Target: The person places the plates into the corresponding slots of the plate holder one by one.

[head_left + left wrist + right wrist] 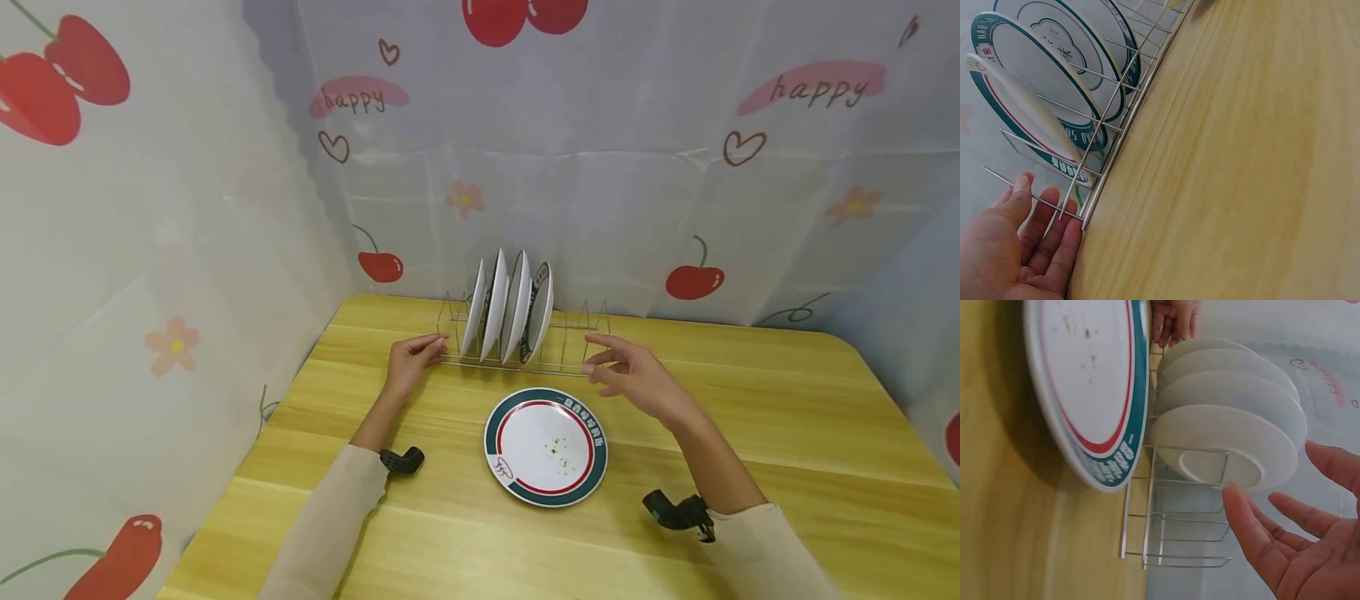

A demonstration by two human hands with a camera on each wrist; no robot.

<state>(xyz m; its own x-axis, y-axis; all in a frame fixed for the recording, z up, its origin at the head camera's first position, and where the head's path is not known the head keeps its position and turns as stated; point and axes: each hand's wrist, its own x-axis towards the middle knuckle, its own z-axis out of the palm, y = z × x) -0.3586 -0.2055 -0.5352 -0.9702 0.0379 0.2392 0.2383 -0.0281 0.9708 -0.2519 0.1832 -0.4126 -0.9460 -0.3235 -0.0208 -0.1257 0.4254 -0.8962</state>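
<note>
Table (750, 400): rack (517, 367) with four plates (516, 308)

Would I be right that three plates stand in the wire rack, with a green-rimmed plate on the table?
The count is wrong: the head view shows four plates standing in the wire rack, with a green-rimmed plate on the table.

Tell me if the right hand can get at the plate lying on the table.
Probably yes: the right hand looks open and empty, and nothing visible stands between it and the plate on the table.
</note>
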